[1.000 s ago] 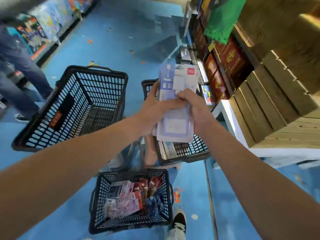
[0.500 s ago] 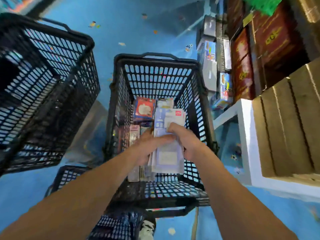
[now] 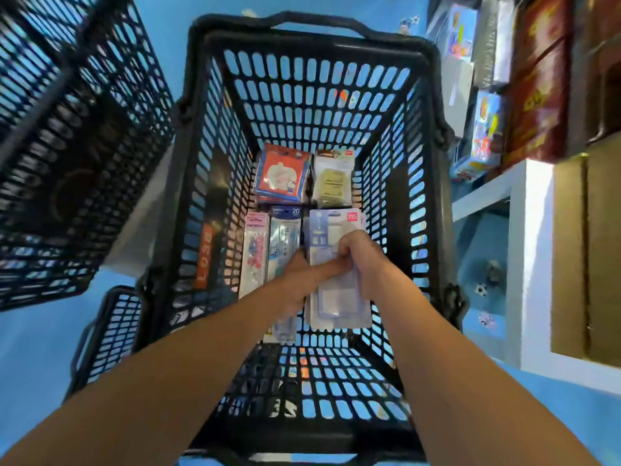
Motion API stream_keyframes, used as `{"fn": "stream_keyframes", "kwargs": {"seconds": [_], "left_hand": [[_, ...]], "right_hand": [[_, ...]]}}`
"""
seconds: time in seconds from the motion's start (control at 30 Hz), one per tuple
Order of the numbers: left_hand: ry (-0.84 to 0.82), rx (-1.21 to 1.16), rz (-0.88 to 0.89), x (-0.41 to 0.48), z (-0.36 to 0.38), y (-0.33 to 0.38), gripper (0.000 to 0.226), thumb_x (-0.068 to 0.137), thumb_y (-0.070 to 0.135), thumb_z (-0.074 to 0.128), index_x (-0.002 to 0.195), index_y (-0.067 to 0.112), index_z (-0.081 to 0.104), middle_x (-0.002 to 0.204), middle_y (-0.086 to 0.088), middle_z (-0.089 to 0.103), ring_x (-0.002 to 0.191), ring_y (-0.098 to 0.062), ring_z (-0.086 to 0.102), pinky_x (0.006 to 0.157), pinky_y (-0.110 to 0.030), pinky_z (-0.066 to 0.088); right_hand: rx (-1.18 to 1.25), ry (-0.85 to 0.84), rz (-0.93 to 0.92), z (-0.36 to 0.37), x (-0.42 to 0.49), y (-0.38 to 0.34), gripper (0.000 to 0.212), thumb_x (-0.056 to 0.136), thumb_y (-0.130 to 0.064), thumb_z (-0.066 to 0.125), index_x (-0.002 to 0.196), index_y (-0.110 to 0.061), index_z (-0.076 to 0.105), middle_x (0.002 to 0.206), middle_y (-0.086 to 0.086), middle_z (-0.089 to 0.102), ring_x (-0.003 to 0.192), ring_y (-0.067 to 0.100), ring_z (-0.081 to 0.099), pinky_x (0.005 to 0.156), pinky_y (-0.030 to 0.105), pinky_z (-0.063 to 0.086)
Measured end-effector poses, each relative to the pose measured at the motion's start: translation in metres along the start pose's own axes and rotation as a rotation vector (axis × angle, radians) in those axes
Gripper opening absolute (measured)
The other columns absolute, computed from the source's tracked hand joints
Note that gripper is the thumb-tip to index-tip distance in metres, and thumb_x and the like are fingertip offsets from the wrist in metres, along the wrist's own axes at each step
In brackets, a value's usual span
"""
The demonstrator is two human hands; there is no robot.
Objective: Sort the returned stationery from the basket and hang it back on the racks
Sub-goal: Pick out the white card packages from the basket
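We find both hands lowered into the black plastic lattice basket (image 3: pixel 316 42), which we see from directly above. The right hand (image 3: pixel 361 260) has its grip closed on the upper part of a lilac-and-white carded blister pack (image 3: pixel 337 299), with the fingers curled over its face. The left hand (image 3: pixel 294 280) pinches the same pack from its left edge, one digit laid across the front towards the right hand. The pack sits low in the right half of the basket. We cannot tell whether it rests on the bottom or whether further packs are stacked behind it. Four other items lie on the basket bottom: a slim pink-printed pack (image 3: pixel 254 253) by the left wall, a slim clear blue-and-white pack (image 3: pixel 285 230) just beside it and partly under the left hand, a red-and-blue square card pack (image 3: pixel 282 174) at the far end, and a clear bag of yellowish contents (image 3: pixel 333 178) just beside that. A second black lattice basket (image 3: pixel 67 129) stands to the left and a white shelf edge (image 3: pixel 532 250) to the right. No hanging rack is in view. In our judgement the step in hand is sorting, with like packs grouped in rows and hanging not yet begun. If the pack is being placed, the next move calls for laying it flat in the right-hand space without disturbing the neighbouring rows, then opening both grips.
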State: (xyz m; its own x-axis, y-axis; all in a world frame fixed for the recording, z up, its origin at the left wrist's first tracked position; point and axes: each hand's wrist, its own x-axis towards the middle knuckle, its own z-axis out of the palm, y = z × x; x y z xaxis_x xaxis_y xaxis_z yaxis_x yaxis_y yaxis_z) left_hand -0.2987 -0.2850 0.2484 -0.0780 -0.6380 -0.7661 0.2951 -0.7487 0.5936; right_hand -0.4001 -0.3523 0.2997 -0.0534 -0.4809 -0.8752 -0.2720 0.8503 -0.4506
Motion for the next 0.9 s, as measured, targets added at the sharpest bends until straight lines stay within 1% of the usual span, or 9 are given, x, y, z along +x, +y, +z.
{"fn": "stream_keyframes", "kwargs": {"seconds": [0.13,0.23,0.3,0.37,0.47,0.6,0.7,0.8,0.9], "left_hand": [[-0.040,0.057,-0.016,0.002,-0.001,0.003,0.061,0.083,0.014,0.086,0.137,0.023,0.058,0.118,-0.004,0.077,0.106,-0.022,0.074,0.084,-0.037,0.063],[-0.075,0.098,-0.067,-0.004,0.001,0.014,0.044,0.088,0.015,0.082,0.129,0.019,0.065,0.115,-0.005,0.078,0.097,-0.017,0.076,0.068,-0.026,0.061],[-0.059,0.202,-0.097,-0.005,0.002,0.017,0.060,0.075,0.032,0.092,0.128,0.019,0.067,0.115,-0.003,0.077,0.100,-0.019,0.076,0.078,-0.030,0.063],[-0.024,0.323,-0.114,0.006,-0.001,0.009,0.084,0.055,0.044,0.095,0.129,0.018,0.065,0.116,-0.003,0.076,0.106,-0.022,0.073,0.093,-0.041,0.061],[0.033,0.393,-0.138,0.027,-0.008,-0.008,0.074,0.061,0.034,0.083,0.128,0.011,0.065,0.114,-0.008,0.075,0.106,-0.027,0.071,0.094,-0.048,0.060],[0.080,0.417,-0.117,0.011,-0.001,0.004,0.061,0.069,0.035,0.072,0.126,0.014,0.066,0.111,-0.008,0.075,0.101,-0.027,0.072,0.090,-0.049,0.062],[0.107,0.457,-0.108,-0.003,0.004,0.013,0.024,0.091,0.021,0.064,0.113,0.013,0.071,0.106,-0.010,0.075,0.098,-0.027,0.072,0.092,-0.048,0.061],[0.122,0.474,-0.110,-0.018,0.007,0.028,0.018,0.090,0.017,0.065,0.106,0.013,0.072,0.105,-0.013,0.075,0.101,-0.031,0.072,0.091,-0.042,0.060],[0.129,0.488,-0.084,-0.039,0.008,0.050,0.013,0.093,0.011,0.067,0.106,0.013,0.068,0.111,-0.007,0.072,0.106,-0.024,0.067,0.094,-0.038,0.057]], "right_hand": [[-0.110,0.069,0.038,0.000,-0.002,-0.003,0.035,0.046,-0.013,0.055,0.080,-0.006,0.061,0.092,0.016,0.058,0.084,0.035,0.060,0.084,0.045,0.057],[-0.105,0.067,0.054,0.002,-0.001,-0.004,0.014,0.072,-0.005,0.059,0.084,0.001,0.062,0.095,0.016,0.057,0.085,0.033,0.059,0.083,0.041,0.056],[-0.070,0.122,0.042,0.005,0.000,-0.002,0.033,0.076,-0.008,0.057,0.107,0.004,0.062,0.097,0.016,0.062,0.085,0.031,0.062,0.076,0.035,0.055],[-0.129,0.203,0.012,0.008,-0.005,0.004,0.030,0.091,-0.009,0.051,0.119,0.001,0.055,0.109,0.018,0.063,0.090,0.029,0.061,0.069,0.028,0.045],[-0.250,0.339,-0.043,0.011,-0.006,0.015,0.040,0.098,-0.008,0.047,0.137,-0.001,0.043,0.136,0.021,0.055,0.120,0.036,0.056,0.082,0.034,0.042],[-0.416,0.425,-0.116,0.014,-0.014,0.016,0.042,0.095,-0.009,0.058,0.134,-0.002,0.045,0.137,0.021,0.054,0.127,0.037,0.054,0.096,0.037,0.047],[-0.525,0.451,-0.144,0.012,-0.024,0.016,0.045,0.095,-0.012,0.061,0.136,-0.001,0.043,0.136,0.022,0.052,0.125,0.034,0.055,0.093,0.035,0.048],[-0.513,0.443,-0.186,0.011,-0.031,0.017,0.043,0.093,-0.012,0.061,0.133,-0.005,0.046,0.132,0.019,0.055,0.119,0.033,0.057,0.085,0.034,0.046],[-0.506,0.437,-0.222,0.010,-0.044,0.011,0.047,0.089,-0.008,0.066,0.133,-0.004,0.049,0.128,0.019,0.061,0.115,0.035,0.063,0.088,0.038,0.055]]}}
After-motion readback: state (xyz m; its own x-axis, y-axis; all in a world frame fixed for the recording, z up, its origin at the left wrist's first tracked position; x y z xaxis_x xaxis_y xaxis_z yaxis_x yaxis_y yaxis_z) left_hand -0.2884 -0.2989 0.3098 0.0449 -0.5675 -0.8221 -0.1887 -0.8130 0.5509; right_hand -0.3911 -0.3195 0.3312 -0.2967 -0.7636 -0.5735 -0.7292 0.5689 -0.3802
